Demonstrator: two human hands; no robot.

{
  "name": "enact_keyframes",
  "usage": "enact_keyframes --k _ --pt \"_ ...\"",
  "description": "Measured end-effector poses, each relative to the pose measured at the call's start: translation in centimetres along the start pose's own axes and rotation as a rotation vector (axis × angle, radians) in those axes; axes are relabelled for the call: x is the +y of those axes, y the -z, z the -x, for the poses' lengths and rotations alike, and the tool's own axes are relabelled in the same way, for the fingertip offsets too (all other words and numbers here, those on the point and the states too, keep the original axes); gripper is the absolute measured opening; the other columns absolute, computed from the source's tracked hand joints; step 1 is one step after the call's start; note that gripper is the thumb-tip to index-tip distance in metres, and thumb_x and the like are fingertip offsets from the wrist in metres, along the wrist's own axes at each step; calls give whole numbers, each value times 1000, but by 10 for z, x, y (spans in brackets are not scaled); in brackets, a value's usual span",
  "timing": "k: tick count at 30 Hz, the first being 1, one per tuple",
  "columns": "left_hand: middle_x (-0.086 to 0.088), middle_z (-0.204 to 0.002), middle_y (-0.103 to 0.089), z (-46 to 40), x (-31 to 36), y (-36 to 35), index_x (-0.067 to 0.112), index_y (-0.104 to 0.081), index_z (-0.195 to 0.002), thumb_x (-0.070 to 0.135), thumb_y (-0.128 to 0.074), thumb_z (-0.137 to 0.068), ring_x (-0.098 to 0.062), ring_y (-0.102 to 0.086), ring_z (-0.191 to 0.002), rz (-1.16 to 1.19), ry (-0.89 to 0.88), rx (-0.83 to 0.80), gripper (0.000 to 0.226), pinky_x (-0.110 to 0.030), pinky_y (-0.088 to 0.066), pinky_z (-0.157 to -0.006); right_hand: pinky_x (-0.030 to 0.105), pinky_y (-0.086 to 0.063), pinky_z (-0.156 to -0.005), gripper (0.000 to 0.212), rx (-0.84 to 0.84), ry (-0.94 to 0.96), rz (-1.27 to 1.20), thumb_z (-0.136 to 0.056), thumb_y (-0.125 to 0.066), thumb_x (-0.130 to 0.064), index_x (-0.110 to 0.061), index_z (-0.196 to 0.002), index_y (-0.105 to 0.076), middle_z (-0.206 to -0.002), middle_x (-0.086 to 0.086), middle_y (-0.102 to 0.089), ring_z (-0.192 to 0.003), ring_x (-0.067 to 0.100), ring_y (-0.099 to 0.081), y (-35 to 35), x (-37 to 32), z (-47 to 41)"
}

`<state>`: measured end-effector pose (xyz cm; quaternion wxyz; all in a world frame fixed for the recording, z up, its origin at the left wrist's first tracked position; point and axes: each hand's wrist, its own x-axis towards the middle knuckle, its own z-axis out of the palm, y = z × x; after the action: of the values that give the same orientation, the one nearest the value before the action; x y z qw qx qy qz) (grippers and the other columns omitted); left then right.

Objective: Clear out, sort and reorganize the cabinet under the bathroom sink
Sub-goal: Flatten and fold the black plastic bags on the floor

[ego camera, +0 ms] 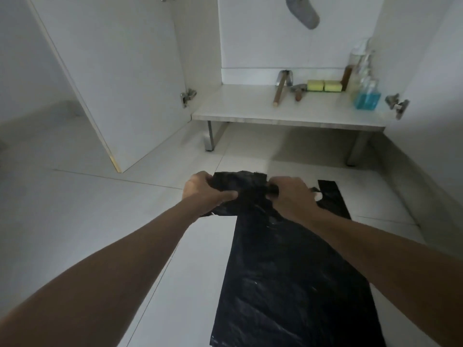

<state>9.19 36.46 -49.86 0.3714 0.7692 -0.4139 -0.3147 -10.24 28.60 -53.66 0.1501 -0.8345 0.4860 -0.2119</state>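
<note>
- Lower centre of frame: black plastic bag (288, 276) lies flat on the tiled floor (100, 221); contents, if any, not visible.
- Left hand (205, 191) and right hand (290, 196) each have fingers curled tight around the bag's bunched upper edge.
- Upper right: open cabinet (250, 103) shelf carries a bottle of blue liquid (367, 96), clear bottles (360, 63) behind it, and two yellow sponges (324, 85) side by side.
- Shelf centre: two wooden-handled tools (281, 88), type indistinct.

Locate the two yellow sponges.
The yellow sponges sit side by side at the back of the cabinet shelf, right of centre, between a scraper and bottles.
</note>
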Motion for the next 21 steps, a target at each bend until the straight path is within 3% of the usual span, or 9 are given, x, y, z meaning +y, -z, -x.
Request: enact_keyframes --k 3,7,11,14,16,18,21 --pt "-6 -86 -62 -25 16 -7 12 -66 -98 10 -79 -74 -20 -63 -73 -426 -112 68 28 -32 -59 -60 40 -53 -78 10 142 0 208 -90 -60 -15 -12 -97 -66 -90 8 -65 -88 28 -62 48 34 -40" --pt "-4 -83 -62 -59 76 -22 17 -69 -100 12 -65 -86 -21 -64 -79 -603 -314 205 15 -32 -57 -71 35 -50 -71 9 360 -94 319 -87 -58 -11 -11 -93 -64 -89 11 -62 -87 31 -60 120 54 -80" --pt "-11 -90 -66 -64 150 -22 9 -68 -93 17 -50 -93 -30 -60 -91 -541 -703 637 19 -38 -49 -77 35 -41 -72 23 740 -60 209 -88 -51 -10 -5 -105 -65 -102 21 -63 -97 40 -59 180 58 -96" --pt "-7 -89 -65 -48 165 -22 11 -71 -87 22 -54 -89 -31 -52 -93 -582 -980 995 21 -37 -31 -74 32 -37 -66 25 977 93 144 -84 -48 -11 -6 -101 -66 -95 19 -66 -88 38 -59 201 65 -74" --pt "-4 -87 -64 -38 142 -31 14 -72 -83 18 -61 -83 -29 -45 -94 -584 -1055 995 11 -38 -27 -77 31 -38 -65 23 980 123 160 -79 -47 -8 -7 -93 -66 -89 16 -66 -83 38 -59 191 81 -47" --pt "-5 -87 -65 -27 101 -47 16 -74 -84 13 -67 -80 -26 -37 -94 -607 -1092 879 9 -39 -26 -80 38 -48 -68 23 909 96 172 -76 -50 -5 -7 -93 -67 -90 15 -66 -85 38 -60 165 101 -12" --pt "-6 -83 -64 -10 30 -76 14 -73 -78 13 -74 -73 -27 -39 -93 -740 -1139 702 5 -41 -30 -80 38 -51 -74 30 758 84 157 -70 -53 -2 -3 -95 -70 -92 18 -67 -86 36 -60 113 131 44"
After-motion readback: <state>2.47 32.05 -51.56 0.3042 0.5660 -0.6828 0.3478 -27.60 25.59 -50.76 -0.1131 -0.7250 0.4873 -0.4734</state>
